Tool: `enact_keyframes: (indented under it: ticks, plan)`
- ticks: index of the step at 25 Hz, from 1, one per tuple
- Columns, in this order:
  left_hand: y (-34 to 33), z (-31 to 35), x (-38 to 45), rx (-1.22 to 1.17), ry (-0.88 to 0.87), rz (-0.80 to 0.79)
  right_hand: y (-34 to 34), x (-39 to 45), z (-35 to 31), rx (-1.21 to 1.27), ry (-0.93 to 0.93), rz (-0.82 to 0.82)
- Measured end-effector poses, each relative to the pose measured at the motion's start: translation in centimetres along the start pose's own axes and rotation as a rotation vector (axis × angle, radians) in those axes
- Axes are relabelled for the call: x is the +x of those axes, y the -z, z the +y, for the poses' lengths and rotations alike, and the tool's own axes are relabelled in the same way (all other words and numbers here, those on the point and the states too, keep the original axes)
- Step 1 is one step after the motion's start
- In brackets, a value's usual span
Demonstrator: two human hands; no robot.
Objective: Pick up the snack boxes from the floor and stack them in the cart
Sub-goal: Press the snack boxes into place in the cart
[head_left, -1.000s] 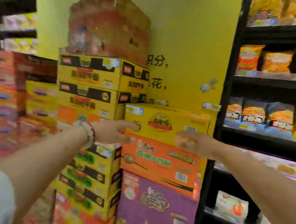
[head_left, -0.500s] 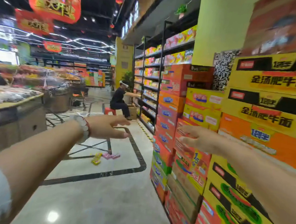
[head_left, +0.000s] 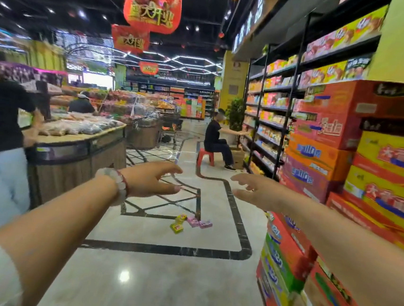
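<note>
Both arms reach forward over the floor (head_left: 158, 284) of a shop aisle. The left hand (head_left: 152, 184), with a bead bracelet (head_left: 119, 185) at the wrist, has its fingers relaxed and holds nothing. The right hand (head_left: 254, 191) also has loose, spread fingers and holds nothing. The snack boxes (head_left: 190, 223), two yellow and two pink, lie together on the floor ahead, well apart from both hands. Stacked cartons (head_left: 318, 164) stand along the right side. A person in black (head_left: 216, 139) sits on a red stool (head_left: 205, 157) by the shelves (head_left: 268, 115)
</note>
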State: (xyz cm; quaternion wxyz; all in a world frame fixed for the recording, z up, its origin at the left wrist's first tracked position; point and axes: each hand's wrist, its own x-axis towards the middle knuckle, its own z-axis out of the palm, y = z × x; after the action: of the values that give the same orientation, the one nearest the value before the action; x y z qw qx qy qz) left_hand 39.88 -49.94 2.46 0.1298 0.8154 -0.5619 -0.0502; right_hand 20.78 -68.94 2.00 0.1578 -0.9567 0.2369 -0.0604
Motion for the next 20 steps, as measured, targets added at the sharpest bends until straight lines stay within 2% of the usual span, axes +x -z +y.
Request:
enact_keyframes:
  ticks: [7, 13, 20]
  plan:
    - [-1.4, -10.5, 16.2, 0.013, 0.088, -0.028, -3.2, 21.2, 4.7, 0.000, 0.029, -0.043]
    - [-1.5, -19.9, 33.0, 0.026, 0.088, -0.098, -5.2, 38.6, 9.3, 0.045, -0.033, -0.098]
    - [-5.9, -30.4, 54.1, -0.034, 0.126, -0.153, -8.9, 60.9, 19.1, 0.086, -0.081, -0.132]
